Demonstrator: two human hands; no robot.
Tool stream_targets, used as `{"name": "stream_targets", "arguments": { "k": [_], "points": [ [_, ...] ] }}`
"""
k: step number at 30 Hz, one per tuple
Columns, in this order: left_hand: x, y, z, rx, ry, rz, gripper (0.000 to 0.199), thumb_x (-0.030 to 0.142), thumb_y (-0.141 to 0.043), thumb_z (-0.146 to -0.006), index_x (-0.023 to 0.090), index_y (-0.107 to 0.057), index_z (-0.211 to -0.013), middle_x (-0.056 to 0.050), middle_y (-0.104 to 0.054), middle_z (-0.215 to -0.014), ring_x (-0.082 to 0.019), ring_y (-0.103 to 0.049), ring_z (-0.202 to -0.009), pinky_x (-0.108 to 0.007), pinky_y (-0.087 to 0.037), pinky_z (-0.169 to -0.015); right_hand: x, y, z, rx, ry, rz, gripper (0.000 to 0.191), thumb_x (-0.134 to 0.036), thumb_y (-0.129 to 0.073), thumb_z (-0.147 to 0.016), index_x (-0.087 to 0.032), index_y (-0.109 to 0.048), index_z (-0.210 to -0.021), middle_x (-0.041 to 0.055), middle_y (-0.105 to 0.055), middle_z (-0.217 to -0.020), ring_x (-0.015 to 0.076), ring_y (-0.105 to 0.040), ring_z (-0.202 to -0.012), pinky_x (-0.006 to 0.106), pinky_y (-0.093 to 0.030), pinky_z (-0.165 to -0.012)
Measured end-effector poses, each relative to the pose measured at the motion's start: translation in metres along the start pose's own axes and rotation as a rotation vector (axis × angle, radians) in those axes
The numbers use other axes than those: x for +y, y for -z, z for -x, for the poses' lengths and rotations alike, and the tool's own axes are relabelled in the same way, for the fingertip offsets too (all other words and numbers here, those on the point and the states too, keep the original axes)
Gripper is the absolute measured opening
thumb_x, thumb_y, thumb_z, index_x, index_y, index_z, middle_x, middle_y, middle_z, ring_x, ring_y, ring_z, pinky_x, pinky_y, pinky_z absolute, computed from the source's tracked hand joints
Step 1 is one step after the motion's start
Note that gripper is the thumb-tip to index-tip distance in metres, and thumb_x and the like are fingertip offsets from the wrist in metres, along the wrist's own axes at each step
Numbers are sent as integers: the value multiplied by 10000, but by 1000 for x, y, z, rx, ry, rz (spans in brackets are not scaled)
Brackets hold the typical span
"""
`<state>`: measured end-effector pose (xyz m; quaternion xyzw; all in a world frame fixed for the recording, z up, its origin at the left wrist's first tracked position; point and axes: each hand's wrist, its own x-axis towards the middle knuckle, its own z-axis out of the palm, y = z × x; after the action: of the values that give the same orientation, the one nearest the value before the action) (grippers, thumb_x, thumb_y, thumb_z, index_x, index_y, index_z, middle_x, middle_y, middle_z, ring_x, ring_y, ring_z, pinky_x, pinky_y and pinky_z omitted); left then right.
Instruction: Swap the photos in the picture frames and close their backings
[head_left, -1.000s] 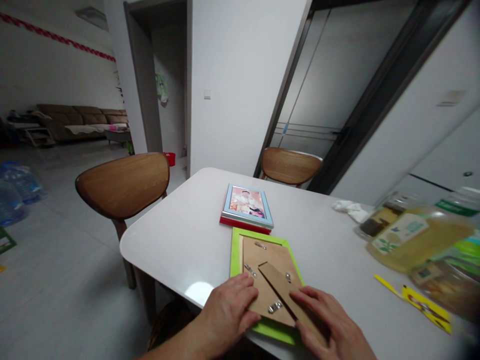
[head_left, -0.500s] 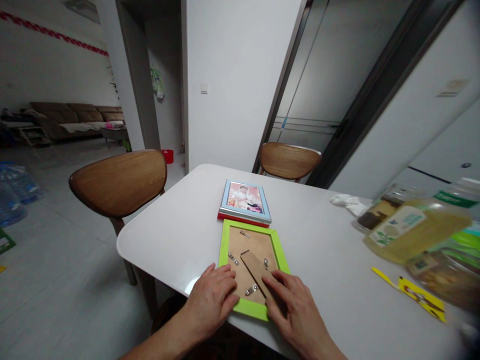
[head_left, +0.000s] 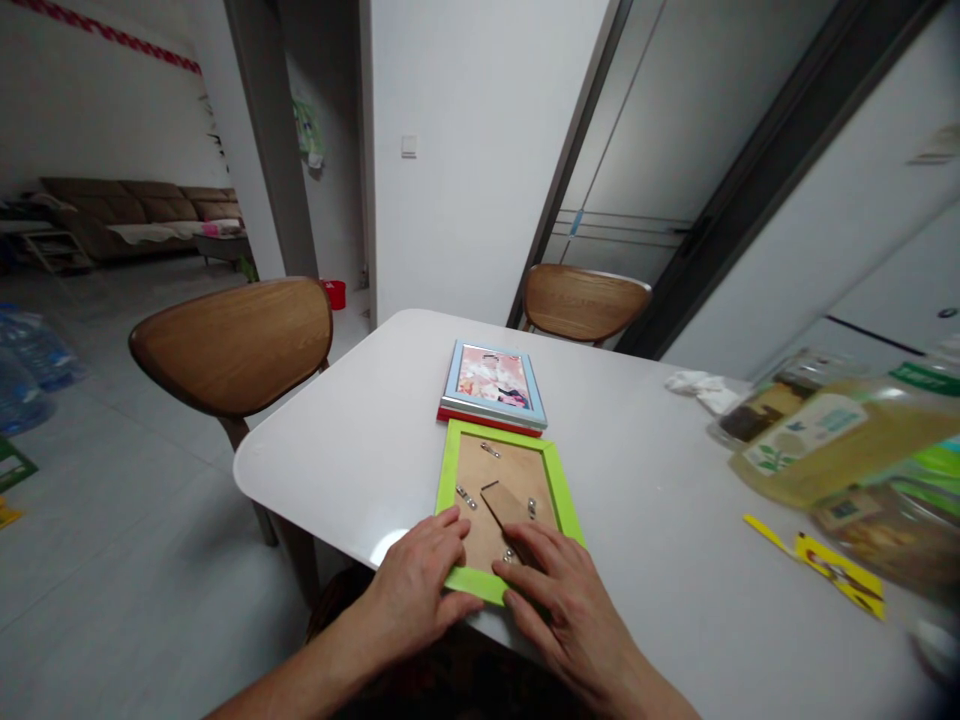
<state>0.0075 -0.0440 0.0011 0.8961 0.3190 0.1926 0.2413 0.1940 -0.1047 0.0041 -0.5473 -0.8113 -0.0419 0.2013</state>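
Note:
A green frame [head_left: 566,490] lies back side up at the table's near edge, its brown backing board [head_left: 514,470] showing several small metal clips and a slanted dark slit. My left hand [head_left: 424,570] rests on the frame's lower left corner, fingers spread a little. Over the lower right part is my right hand [head_left: 559,590], its fingertips on the board near the bottom clip [head_left: 508,554], which they partly cover. Just beyond the green frame sits a light blue frame [head_left: 536,385] with a picture, stacked on something red [head_left: 491,422].
The white table [head_left: 337,450] carries a bottle of yellow liquid [head_left: 817,445], clear containers, a white tissue [head_left: 701,390] and a yellow packet [head_left: 840,575] at the right. Wooden chairs stand at the left [head_left: 240,345] and far side [head_left: 585,300].
My right hand has shifted left across the board and now partly covers the bottom clip. The whole view has tilted slightly, so the table appears higher.

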Motion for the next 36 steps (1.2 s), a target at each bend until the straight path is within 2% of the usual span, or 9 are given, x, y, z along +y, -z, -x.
{"name": "stream_targets", "arguments": {
  "k": [5,9,12,18,24,29,36],
  "points": [
    [-1,-2,1,11,6,32,246,258,-654,-639,170,-522,-827,-70,-492,-1198,-197,-328,-1191,-320,-305,-975,9,1,1,16,2,-16,258,-270,-462,-756,-255,-588,-981,71,-531,-1078,200,-464,-995,373,-404,-810],
    [-2,-2,2,14,12,27,253,258,-660,-631,168,-531,-830,-70,-477,-1215,-190,-320,-1196,-315,-302,-980,28,-1,-7,60,-138,41,308,-271,-407,-782,-196,-582,-1024,115,-534,-1061,218,-475,-965,381,-420,-783],
    [-1,0,1,1,37,22,270,263,-666,-624,162,-544,-842,-80,-471,-1222,-193,-321,-1196,-323,-301,-982,40,-3,-14,31,-219,81,320,-276,-395,-782,-194,-597,-1016,125,-539,-1042,235,-483,-932,393,-427,-759],
    [0,2,0,-12,51,34,332,264,-679,-607,156,-550,-893,-87,-471,-1221,-195,-332,-1190,-320,-313,-973,52,-6,-14,51,-259,12,291,-295,-400,-791,-192,-660,-869,97,-571,-977,198,-494,-915,337,-427,-795],
    [-1,1,0,-15,42,22,338,285,-656,-630,161,-542,-922,-85,-461,-1231,-202,-320,-1196,-341,-308,-974,63,-8,-12,71,-366,37,277,-285,-421,-779,-175,-675,-774,100,-582,-934,208,-494,-874,362,-427,-775],
    [1,3,-1,-35,41,10,320,262,-654,-629,149,-546,-909,-91,-466,-1225,-200,-318,-1198,-328,-305,-977,64,-9,-17,106,-437,9,222,-244,-441,-747,-174,-647,-706,84,-563,-897,194,-499,-839,361,-406,-771],
    [-1,0,1,-11,30,6,408,266,-652,-626,148,-510,-990,-91,-471,-1218,-202,-322,-1194,-337,-305,-976,63,-12,-19,132,-541,-57,137,-190,-447,-695,-166,-577,-662,67,-526,-865,169,-508,-806,314,-402,-765]
  ]
}}
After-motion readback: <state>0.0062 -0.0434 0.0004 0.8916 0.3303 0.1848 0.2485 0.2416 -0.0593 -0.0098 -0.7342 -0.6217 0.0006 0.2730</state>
